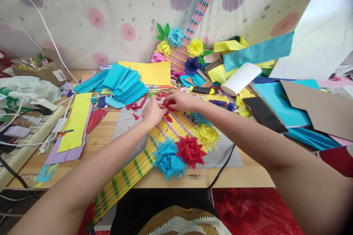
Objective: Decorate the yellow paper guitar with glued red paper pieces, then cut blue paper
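Observation:
A yellow paper guitar (129, 170) lies slanted across the desk, its neck towards me. On its body sit a blue paper flower (168, 158), a red one (190, 150) and a yellow one (207, 135). My left hand (152, 112) and my right hand (179, 101) meet at the far end of the guitar body. Both have their fingers closed on a small piece of red crepe paper (168, 102) held between them. Loose red scraps (135, 106) lie just left of my hands.
A stack of blue paper strips (124, 84) and a yellow sheet (154, 71) lie behind my hands. A second, pink-necked paper guitar (193, 22) with flowers leans on the wall. A phone (264, 114), a white roll (241, 78) and cardboard (317, 106) crowd the right. A power strip (33, 117) sits left.

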The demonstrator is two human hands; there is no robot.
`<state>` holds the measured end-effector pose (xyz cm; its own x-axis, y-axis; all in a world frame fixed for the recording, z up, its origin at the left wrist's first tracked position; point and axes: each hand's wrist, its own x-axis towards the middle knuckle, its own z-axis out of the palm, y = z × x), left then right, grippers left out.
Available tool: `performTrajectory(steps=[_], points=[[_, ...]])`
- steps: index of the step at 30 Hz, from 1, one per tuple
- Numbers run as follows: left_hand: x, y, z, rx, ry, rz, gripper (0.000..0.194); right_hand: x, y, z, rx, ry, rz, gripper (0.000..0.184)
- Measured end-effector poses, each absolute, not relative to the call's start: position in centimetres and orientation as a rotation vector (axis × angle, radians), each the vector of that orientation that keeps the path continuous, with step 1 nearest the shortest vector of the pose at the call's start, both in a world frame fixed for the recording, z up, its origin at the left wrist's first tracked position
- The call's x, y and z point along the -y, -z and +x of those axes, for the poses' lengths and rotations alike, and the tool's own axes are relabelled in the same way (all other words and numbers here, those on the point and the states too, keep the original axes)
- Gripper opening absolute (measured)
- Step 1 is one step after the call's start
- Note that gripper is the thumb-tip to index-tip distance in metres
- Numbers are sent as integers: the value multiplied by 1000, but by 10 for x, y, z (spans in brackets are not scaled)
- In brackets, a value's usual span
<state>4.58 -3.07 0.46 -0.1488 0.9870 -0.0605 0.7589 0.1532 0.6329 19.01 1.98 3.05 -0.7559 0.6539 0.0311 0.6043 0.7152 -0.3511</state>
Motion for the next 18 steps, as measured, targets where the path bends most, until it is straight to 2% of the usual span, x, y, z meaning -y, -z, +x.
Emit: performTrajectory(steps=[11,18], points=[[31,-8,44,-1988,-626,1648,46,-18,-30,191,2742,-515,-1040,17],[31,-16,33,-1988,-781,1603,37,-14,-34,193,2699,-510,-1078,19]])
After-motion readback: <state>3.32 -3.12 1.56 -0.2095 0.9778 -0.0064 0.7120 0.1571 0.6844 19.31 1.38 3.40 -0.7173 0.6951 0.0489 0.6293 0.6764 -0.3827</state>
